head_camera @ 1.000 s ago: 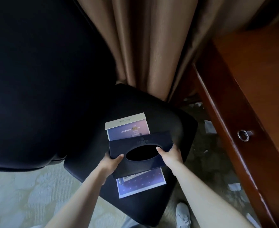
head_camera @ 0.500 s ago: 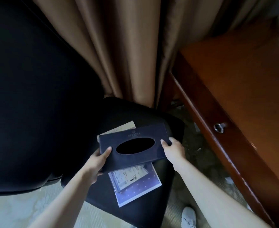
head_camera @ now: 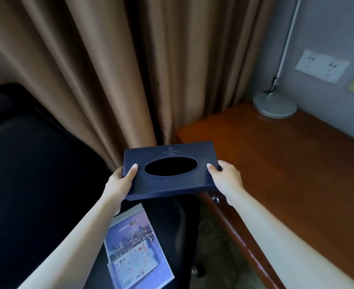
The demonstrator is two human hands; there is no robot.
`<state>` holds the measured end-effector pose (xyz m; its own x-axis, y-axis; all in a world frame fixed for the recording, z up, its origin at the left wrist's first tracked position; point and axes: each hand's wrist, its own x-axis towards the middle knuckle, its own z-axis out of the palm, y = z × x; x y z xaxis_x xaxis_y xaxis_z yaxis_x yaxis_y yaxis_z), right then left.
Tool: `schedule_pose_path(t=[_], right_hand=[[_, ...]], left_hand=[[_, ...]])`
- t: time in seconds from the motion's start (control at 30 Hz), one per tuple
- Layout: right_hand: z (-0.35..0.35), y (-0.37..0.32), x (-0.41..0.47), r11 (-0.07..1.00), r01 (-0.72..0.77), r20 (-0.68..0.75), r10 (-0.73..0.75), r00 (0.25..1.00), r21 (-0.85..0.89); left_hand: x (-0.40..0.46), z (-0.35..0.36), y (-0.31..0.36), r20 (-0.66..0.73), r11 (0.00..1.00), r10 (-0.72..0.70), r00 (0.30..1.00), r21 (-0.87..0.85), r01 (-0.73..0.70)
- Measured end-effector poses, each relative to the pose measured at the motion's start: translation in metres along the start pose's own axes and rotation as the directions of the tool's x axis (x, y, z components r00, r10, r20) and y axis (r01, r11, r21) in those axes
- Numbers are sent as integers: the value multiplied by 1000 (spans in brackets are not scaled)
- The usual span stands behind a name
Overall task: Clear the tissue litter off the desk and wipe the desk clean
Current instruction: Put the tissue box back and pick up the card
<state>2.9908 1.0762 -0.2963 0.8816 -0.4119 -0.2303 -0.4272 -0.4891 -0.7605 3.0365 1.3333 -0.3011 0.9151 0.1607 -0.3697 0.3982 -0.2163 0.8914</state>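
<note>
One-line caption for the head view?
Both hands, left and right, hold a dark tissue box beside the desk.

Dim, soft light; the black chair (head_camera: 36,184) at 9 o'clock sinks into shadow, faint sheen on the bench (head_camera: 286,163), edges bowed and blurred.
</note>
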Motion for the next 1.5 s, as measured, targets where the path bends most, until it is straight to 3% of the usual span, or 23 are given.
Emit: schedule_pose_path(t=[0.2,0.43,0.77,0.93,1.17,1.37,1.5], right_hand=[[-105,48,-26,999,-39,-140,41,989,19],[-212,138,-54,977,-185,-277,208,938,109],[-332,242,-96,896,-298,-436,423,794,328],[-364,291,-115,831,-331,-472,533,703,447],[-408,352,-115,733,-385,-519,673,527,560],[-442,391,-104,624,-455,-503,781,370,635],[-456,415,-105,593,-457,-529,803,275,663]], left_hand=[[-57,93,30,118,999,22,993,37,-27],[-122,222,48,323,996,38,946,63,-62],[-196,382,72,611,955,80,788,178,-236],[-218,453,71,703,921,22,711,261,-288],[-238,559,64,827,872,-27,562,294,-391],[-240,646,69,932,829,-74,354,255,-498],[-246,688,59,957,814,-125,260,249,-525]])
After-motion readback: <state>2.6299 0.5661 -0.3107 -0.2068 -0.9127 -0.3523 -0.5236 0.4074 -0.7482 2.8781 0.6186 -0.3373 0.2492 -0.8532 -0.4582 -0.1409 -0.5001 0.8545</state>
